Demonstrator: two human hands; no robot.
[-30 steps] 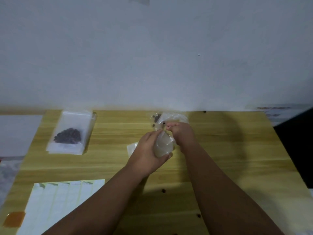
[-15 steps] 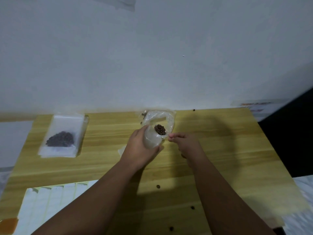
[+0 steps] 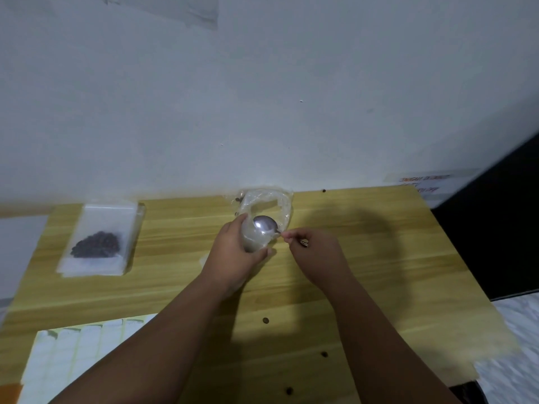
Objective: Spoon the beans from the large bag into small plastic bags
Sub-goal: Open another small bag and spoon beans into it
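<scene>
Small plastic bag (image 3: 254, 239): clear, held upright above the middle of the table (image 3: 379, 258), mouth turned toward the far edge. My left hand (image 3: 233, 258) grasps it, fingers and thumb curled round its body. I cannot tell how many beans it holds; the plastic is cloudy.

Spoon (image 3: 264, 224): metal, with the bowl at the mouth of the small plastic bag and its hollow side facing up toward me. The bowl shows bare metal and no load. Whether it sits inside the mouth or just over it cannot be told. My right hand (image 3: 316, 253) pinches the handle between thumb and fingertips, just right of the bag; most of the handle is hidden in the hand.

Large bag (image 3: 272, 199): clear and crumpled, lying at the far edge of the table against the white wall (image 3: 262, 97), directly behind the small plastic bag. A few dark beans show at its left side.

Filled bags (image 3: 102, 228): a flat stack at the far left of the table, well apart from my hands, with a dark heap of beans (image 3: 96, 244) in the top one.

Loose beans (image 3: 265, 320): several scattered on the near part of the table between my forearms and beyond the right one.

Sheet of white labels (image 3: 73, 354): at the near left corner, partly under my left forearm.
</scene>
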